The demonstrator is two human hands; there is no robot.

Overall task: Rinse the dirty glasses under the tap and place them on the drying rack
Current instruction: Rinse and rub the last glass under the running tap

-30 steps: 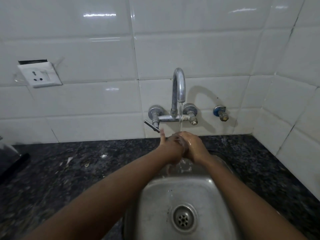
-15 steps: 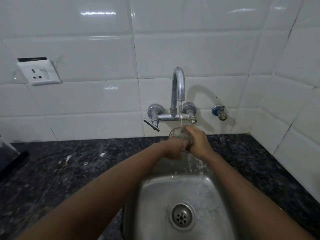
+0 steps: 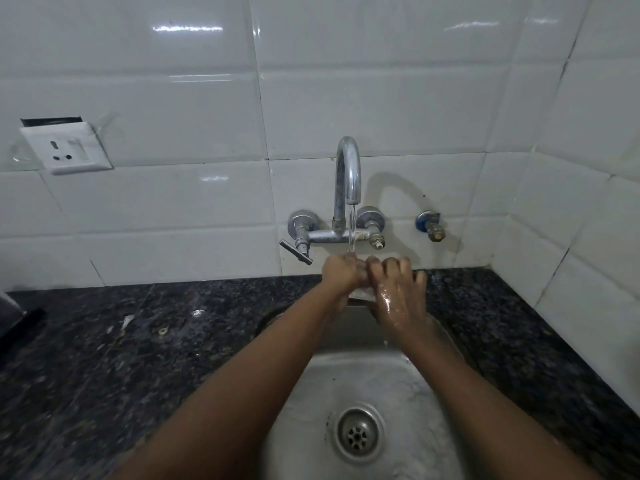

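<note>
Since half a second ago the glass (image 3: 364, 293) has sunk between both hands under the running tap (image 3: 349, 174), left hand (image 3: 341, 276) curled round it, right hand (image 3: 398, 289) cupping it with fingers bent, indicating rinsing unfinished, racking pending.

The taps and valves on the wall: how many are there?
2: the tap running above the sink, and a small valve to its right. None seems hidden.

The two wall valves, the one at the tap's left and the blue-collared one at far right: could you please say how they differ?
The left valve feeds the tap and carries a lever; the right valve stands alone, blue-collared, with a brass end. Both sit on the tiles.
</note>
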